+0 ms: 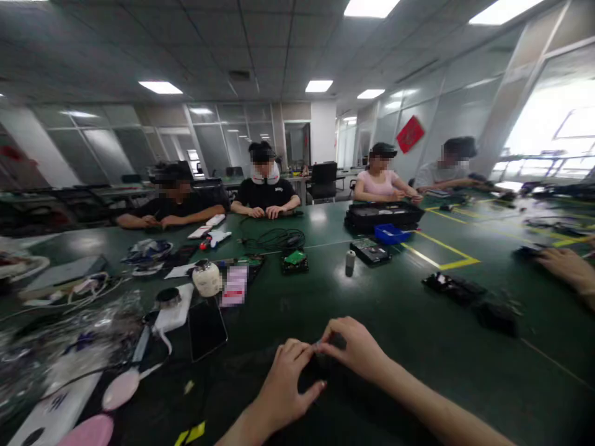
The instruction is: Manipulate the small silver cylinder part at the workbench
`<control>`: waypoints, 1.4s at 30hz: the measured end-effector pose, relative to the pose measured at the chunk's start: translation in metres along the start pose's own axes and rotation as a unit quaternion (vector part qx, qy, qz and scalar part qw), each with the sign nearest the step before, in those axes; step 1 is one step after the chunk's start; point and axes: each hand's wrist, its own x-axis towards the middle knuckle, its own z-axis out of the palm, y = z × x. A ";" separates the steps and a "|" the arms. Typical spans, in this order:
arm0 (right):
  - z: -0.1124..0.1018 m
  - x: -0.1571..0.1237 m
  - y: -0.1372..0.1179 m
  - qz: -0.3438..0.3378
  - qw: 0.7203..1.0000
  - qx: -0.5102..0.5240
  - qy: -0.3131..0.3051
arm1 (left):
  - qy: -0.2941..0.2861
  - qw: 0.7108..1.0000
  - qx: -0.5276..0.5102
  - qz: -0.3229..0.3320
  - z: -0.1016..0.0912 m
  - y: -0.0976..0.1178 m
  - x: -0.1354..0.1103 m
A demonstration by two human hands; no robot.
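My left hand [289, 383] is low in the middle of the view, palm down over the dark table. Its thumb stands apart from the fingers, and its fingertips meet those of my right hand [354, 348]. Thumb and forefinger of the right hand are pinched together at a tiny pale-bluish thing, too small and blurred to name. Something dark shows faintly below the fingertips; its shape cannot be made out. Nearest on the left lies a black phone [207, 330]. Beyond the hands stands a small light-coloured cylinder [350, 259].
On the left are a round cream-coloured object [206, 279], a pink paper [234, 285] and clear plastic bags [106, 316]. Ahead lie a green circuit board [294, 259], black cables [274, 239] and a blue tray [391, 234]. Several people sit across; another person's hand [569, 267] reaches in from the right.
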 end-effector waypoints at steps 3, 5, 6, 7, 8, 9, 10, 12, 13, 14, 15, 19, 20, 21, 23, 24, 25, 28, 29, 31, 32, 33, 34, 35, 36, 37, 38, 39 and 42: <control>-0.001 0.002 0.001 0.002 1.000 0.006 0.007 | 0.003 1.000 -0.002 -0.001 0.001 0.000 -0.003; -0.001 0.002 0.002 0.001 1.000 0.003 0.014 | 0.004 1.000 -0.002 0.000 0.001 0.000 -0.003; -0.001 0.001 0.002 0.000 1.000 -0.001 0.018 | 0.004 1.000 -0.001 0.001 0.001 0.000 -0.003; -0.001 0.001 0.002 -0.002 1.000 -0.009 0.023 | 0.004 1.000 -0.002 0.002 0.001 0.000 -0.003; -0.001 0.000 0.002 -0.005 0.999 -0.019 0.029 | 0.003 1.000 -0.002 0.002 0.000 0.000 -0.003; 0.000 0.000 0.002 -0.010 0.999 -0.032 0.037 | 0.003 1.000 -0.003 0.002 0.000 0.001 -0.003; 0.000 -0.001 0.002 -0.016 0.998 -0.044 0.045 | 0.003 1.000 -0.003 0.002 -0.001 0.001 -0.002; 0.000 -0.002 0.003 -0.028 0.996 -0.058 0.063 | 0.003 1.000 -0.002 0.002 -0.001 0.001 -0.002; 0.000 -0.002 0.003 -0.034 0.995 -0.060 0.071 | 0.004 1.000 0.000 0.002 -0.001 0.001 -0.002; 0.001 -0.003 0.004 -0.039 0.995 -0.058 0.076 | 0.004 1.000 0.000 0.003 -0.001 0.001 -0.002; 0.001 -0.003 0.004 -0.042 0.995 -0.052 0.078 | 0.004 1.000 0.001 0.003 -0.001 0.001 -0.002; -0.001 -0.002 0.004 -0.051 0.997 -0.013 0.054 | -0.001 1.000 0.004 0.004 -0.001 0.001 -0.001; -0.002 -0.002 0.004 -0.053 0.998 -0.005 0.044 | -0.002 1.000 0.004 0.004 -0.002 0.001 -0.001; -0.004 -0.003 0.004 -0.057 0.998 0.000 0.037 | -0.002 1.000 0.005 0.004 -0.002 0.001 -0.001; -0.006 -0.003 0.003 -0.067 0.997 0.001 0.026 | -0.002 1.000 0.005 0.005 -0.003 0.001 -0.001; -0.006 -0.003 0.003 -0.072 0.997 0.000 0.023 | -0.002 1.000 0.004 0.005 -0.003 0.001 -0.001; -0.007 -0.004 0.002 -0.075 0.997 -0.002 0.023 | -0.002 1.000 0.004 0.005 -0.003 0.001 -0.001; -0.007 -0.005 0.001 -0.079 0.996 -0.001 0.032 | -0.001 1.000 0.001 0.004 -0.002 0.000 -0.001; -0.007 -0.006 0.000 -0.076 0.996 0.001 0.038 | -0.001 1.000 0.000 0.003 -0.001 0.000 -0.001; -0.005 -0.007 0.000 -0.071 0.996 0.001 0.055 | -0.001 1.000 -0.001 0.000 -0.001 -0.001 -0.002; -0.005 -0.007 -0.001 -0.069 0.996 0.000 0.064 | -0.001 1.000 -0.002 -0.001 -0.001 -0.001 -0.002; -0.004 -0.007 -0.001 -0.067 0.995 -0.001 0.071 | -0.001 1.000 -0.003 -0.001 -0.001 0.000 -0.002; -0.004 -0.007 -0.001 -0.065 0.995 0.000 0.076 | -0.001 1.000 -0.004 -0.001 -0.001 0.000 -0.002; -0.003 -0.007 -0.001 -0.062 0.995 0.003 0.075 | -0.002 1.000 -0.005 -0.001 -0.002 0.000 -0.002; -0.003 -0.007 -0.001 -0.055 0.996 0.010 0.071 | -0.002 1.000 -0.006 0.000 -0.002 0.001 -0.002; -0.003 -0.007 -0.001 -0.045 0.997 0.023 0.064 | -0.001 1.000 -0.006 0.000 -0.002 0.001 -0.002; -0.003 -0.007 -0.001 -0.031 0.997 0.042 0.054 | -0.001 1.000 -0.006 0.000 -0.002 0.001 -0.002; -0.003 -0.007 -0.001 -0.013 0.997 0.069 0.042 | 0.000 1.000 -0.005 0.000 -0.003 0.001 -0.001; -0.001 -0.007 0.000 0.034 0.985 0.167 0.009 | 0.000 1.000 -0.003 0.001 -0.003 0.001 -0.001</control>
